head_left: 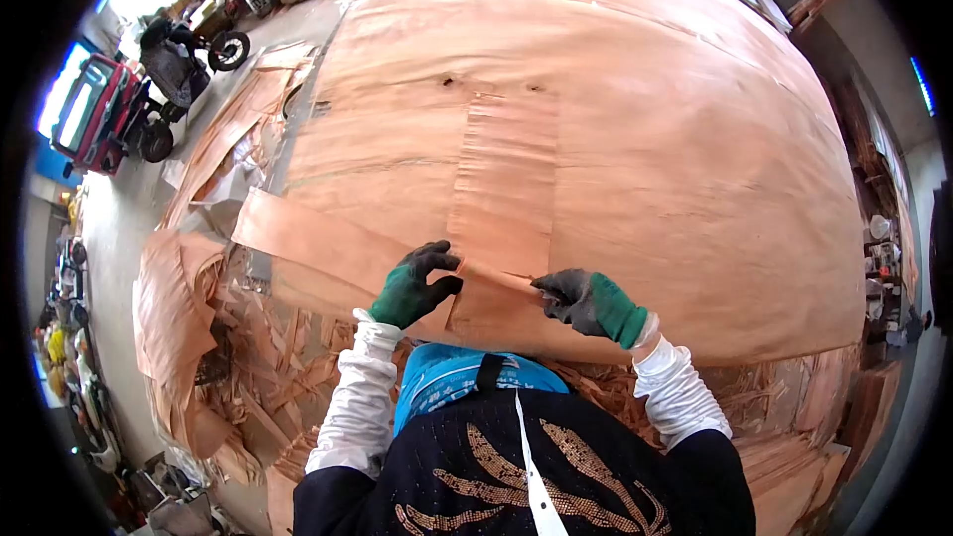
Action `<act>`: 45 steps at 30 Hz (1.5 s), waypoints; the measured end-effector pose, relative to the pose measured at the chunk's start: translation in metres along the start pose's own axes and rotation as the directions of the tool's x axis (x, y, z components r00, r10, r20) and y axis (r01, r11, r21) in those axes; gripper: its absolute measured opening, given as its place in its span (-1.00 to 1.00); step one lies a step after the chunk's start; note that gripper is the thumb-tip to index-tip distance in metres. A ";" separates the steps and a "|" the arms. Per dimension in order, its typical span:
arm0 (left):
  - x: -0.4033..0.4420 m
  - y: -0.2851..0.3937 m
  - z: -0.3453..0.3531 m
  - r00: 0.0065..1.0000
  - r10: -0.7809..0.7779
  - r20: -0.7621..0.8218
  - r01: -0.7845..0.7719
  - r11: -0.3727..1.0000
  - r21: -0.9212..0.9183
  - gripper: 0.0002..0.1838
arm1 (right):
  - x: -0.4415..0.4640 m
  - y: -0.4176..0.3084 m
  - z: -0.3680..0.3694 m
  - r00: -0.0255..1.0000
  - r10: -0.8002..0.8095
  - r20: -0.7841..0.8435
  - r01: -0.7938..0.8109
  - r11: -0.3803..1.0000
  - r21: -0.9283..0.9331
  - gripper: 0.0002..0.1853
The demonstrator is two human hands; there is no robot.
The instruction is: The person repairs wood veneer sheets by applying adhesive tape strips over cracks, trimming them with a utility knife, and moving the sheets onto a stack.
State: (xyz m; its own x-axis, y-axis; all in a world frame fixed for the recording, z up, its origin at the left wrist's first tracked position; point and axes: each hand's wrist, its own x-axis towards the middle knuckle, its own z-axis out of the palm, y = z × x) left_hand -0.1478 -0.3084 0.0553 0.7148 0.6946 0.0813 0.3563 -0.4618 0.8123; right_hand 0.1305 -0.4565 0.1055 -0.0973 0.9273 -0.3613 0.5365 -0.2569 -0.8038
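My left hand (417,285), in a green glove with dark fingers, hovers at the near part of a large wood veneer sheet (675,169), thumb and fingers apart. My right hand (591,306), gloved alike, pinches the right end of a long veneer strip (328,235). This strip slants from the sheet's left edge, passes by my left hand and has a raised, curled edge between both hands. A ribbed veneer piece (506,159) lies lengthwise on the sheet, its near end partly covered by the strip.
Torn veneer scraps (268,377) heap along the near and left sides. A bent veneer bundle (174,308) lies at the left. Farther off stand a motorbike (179,65) and a red vehicle (99,114). Shelves (881,258) line the right side.
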 end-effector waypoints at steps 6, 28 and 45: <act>-0.010 -0.014 -0.015 0.957 -0.161 0.242 0.189 0.977 -0.095 -0.58 | 0.006 -0.032 -0.016 0.968 0.143 0.206 -0.164 0.983 0.088 -0.53; 0.000 -0.069 -0.038 0.944 -0.218 -0.249 0.257 0.957 0.133 -0.53 | 0.137 0.089 -0.030 0.773 0.129 -0.621 -0.203 0.978 -0.050 -0.51; -0.004 -0.055 0.012 0.931 -0.189 -0.312 0.241 0.961 0.137 -0.60 | 0.074 0.116 0.009 0.752 0.176 -0.636 -0.143 0.984 0.103 -0.56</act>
State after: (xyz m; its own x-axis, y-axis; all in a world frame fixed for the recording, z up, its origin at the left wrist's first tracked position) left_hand -0.1626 -0.2926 0.0035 0.4102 0.9062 0.1027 0.5971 -0.3519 0.7209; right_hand 0.1782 -0.4202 -0.0189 0.5539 0.8249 -0.1125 0.4559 -0.4135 -0.7881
